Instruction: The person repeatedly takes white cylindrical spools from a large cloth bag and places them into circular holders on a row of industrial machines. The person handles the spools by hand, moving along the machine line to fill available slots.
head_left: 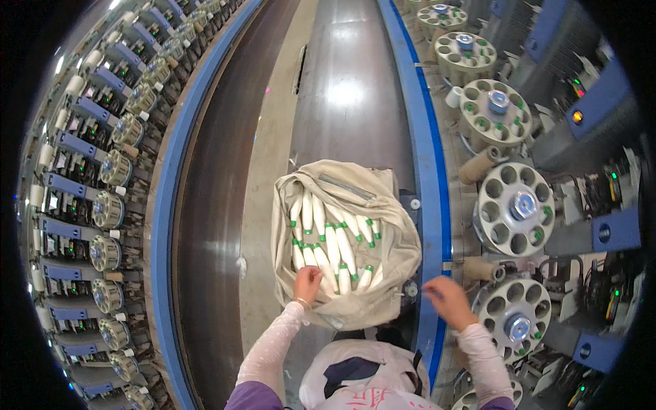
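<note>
A wide beige cloth bag [403, 249] stands in front of me, its mouth spread wide. Inside lie several white yarn bobbins [332, 247] with green tube ends, mostly pointing away from me. My left hand [307, 284] is at the bag's near left edge, beside the bobbins. Its fingers are curled together, and what they hold, if anything, is hidden. To the right of the bag, my right hand [447, 301] hovers over the blue rail, near a round bobbin magazine. Motion smears its bent fingers, and no bobbin shows in it.
Round magazines with large holes [516, 208] line the right side, some with green tube ends inside. Brown cardboard cones [480, 164] stick out between them. A blue rail [429, 143] edges this row. Another machine row [108, 210] curves along the left, beyond a second blue rail [171, 184].
</note>
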`<state>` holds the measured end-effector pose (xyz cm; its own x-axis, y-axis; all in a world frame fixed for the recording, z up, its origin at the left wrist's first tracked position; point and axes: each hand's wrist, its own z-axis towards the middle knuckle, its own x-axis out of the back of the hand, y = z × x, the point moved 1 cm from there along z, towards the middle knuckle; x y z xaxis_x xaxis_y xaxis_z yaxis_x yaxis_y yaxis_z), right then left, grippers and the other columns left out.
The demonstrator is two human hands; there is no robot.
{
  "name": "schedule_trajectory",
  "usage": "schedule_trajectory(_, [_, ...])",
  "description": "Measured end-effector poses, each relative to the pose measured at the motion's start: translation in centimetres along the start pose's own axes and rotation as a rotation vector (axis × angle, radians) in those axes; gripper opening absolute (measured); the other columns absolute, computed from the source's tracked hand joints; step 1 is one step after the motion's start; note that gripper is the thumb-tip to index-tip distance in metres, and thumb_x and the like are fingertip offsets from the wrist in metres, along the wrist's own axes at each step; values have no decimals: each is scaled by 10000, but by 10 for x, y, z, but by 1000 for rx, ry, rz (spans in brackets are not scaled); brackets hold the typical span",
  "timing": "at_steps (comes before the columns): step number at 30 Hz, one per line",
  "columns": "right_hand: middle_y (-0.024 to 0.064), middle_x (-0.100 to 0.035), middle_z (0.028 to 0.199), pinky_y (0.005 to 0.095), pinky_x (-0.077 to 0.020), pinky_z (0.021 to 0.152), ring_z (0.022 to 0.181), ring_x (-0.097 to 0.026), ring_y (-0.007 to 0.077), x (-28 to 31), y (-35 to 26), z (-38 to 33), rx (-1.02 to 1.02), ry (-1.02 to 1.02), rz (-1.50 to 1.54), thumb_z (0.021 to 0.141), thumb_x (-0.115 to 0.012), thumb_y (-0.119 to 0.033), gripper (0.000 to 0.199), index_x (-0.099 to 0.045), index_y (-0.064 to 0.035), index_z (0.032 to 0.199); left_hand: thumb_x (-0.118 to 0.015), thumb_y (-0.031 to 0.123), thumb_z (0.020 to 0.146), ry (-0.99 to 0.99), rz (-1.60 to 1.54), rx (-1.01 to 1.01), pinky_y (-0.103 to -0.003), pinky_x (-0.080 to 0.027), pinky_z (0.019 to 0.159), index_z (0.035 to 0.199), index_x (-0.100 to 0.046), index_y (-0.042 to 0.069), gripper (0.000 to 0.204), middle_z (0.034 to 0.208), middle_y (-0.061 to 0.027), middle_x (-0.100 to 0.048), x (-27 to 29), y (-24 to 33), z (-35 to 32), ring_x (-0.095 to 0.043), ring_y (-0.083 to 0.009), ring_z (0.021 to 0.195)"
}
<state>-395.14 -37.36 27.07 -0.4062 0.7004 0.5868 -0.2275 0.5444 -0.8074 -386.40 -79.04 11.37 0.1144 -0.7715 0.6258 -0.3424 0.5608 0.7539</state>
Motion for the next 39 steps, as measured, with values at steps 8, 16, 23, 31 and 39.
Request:
schedule_trajectory(8, [267,-670,1050,498,-495,899,1014,-635,437,-285,50,117,-535,-379,-77,891,-568,-117,259,-617,44,1088,-723,168,841,19,-191,261,-450,-493,878,1209,-633,-19,422,882,-170,-655,-68,-26,123,-622,-350,909])
schedule_trajectory(16, [281,-624,1125,444,-478,924,1044,-616,413,-286,53,114,-767,-266,332,921,-642,-250,474,-495,83,1225,-839,193,681,-111,-342,272,-435,-471,920,1306,-555,1,713,1130,-221,-558,-93,-55,131,-553,-379,1047])
schedule_trajectory(23, [119,-667,1113,358,-502,872,993,-644,206,-138,-21,88,-615,66,463,1030,-565,-287,380,-535,-60,1333,-720,-3,810,52,-786,176,-350,-503,833,1109,-576,70,340,1078,-51,-591,13,55,78,-609,-189,904])
schedule_trajectory(31, [39,-583,1032,350,-540,741,848,-630,161,-5,-67,37,-254,315,1425,1046,-306,-587,628,-322,-200,1539,-675,157,931,-384,-992,-24,-263,-491,708,1199,-630,8,311,1147,-87,-623,29,268,4,-591,-122,751])
schedule_trajectory(39, [207,-637,1274,397,-463,991,1186,-612,354,69,-108,-152,-178,44,154,964,-623,-449,607,-497,-72,1422,-682,251,965,-466,-1239,153,-257,-478,599,1037,-629,25,242,900,-60,-645,-68,333,-139,-570,-101,688])
